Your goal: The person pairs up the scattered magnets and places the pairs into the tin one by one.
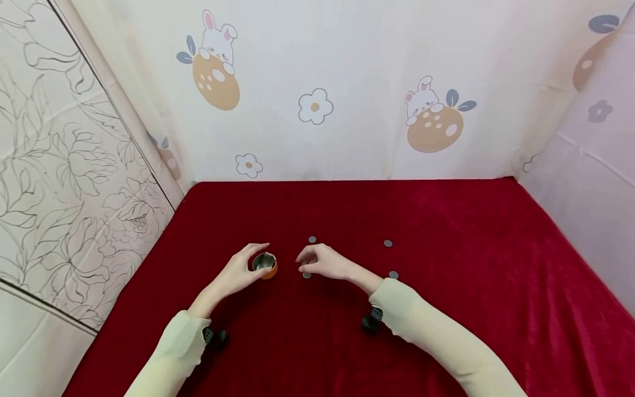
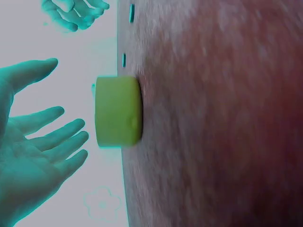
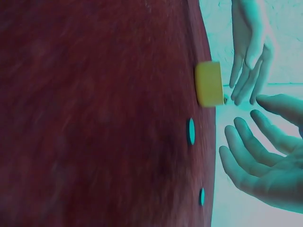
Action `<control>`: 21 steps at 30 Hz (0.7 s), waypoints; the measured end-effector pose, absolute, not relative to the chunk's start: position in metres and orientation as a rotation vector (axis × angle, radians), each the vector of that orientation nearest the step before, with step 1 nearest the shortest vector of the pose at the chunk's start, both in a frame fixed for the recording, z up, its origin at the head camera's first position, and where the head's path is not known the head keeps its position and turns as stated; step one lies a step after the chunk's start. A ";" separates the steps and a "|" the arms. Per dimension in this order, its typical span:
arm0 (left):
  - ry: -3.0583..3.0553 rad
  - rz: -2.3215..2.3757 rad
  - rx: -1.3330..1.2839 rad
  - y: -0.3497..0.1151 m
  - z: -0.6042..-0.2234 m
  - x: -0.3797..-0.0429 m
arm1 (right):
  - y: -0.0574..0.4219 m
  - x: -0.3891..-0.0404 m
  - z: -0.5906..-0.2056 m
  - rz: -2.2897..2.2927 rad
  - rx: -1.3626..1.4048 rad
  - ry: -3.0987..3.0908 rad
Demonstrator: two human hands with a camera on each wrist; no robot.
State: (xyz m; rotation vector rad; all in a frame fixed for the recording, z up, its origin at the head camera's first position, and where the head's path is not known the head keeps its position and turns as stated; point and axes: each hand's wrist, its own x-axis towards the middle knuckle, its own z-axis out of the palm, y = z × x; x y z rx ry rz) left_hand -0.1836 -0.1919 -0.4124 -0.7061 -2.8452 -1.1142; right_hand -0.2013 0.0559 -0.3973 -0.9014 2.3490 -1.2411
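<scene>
Left hand (image 1: 238, 274), empty, hovers loosely curved near an orange cup (image 2: 118, 112); right hand (image 1: 324, 262), also empty, arches above a coin (image 1: 306, 275).

The round orange container (image 1: 270, 274) stands on the red cloth (image 1: 347, 215), below the left hand (image 1: 241, 271) and to the left of four flat grey discs (image 1: 388, 243). Two discs lie near the right hand (image 1: 322, 261); the other two lie farther right, one behind the other. Behind the cloth hangs a white printed curtain (image 1: 357, 60).
</scene>
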 end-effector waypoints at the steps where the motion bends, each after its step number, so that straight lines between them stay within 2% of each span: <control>1: -2.829 -1.121 -0.719 -0.190 -0.412 -0.183 | 0.060 -0.201 -0.397 -1.236 -0.903 2.356; 21: -2.803 -1.222 -0.946 -0.143 -0.413 -0.182 | 0.143 -0.192 -0.396 -1.202 -0.841 2.491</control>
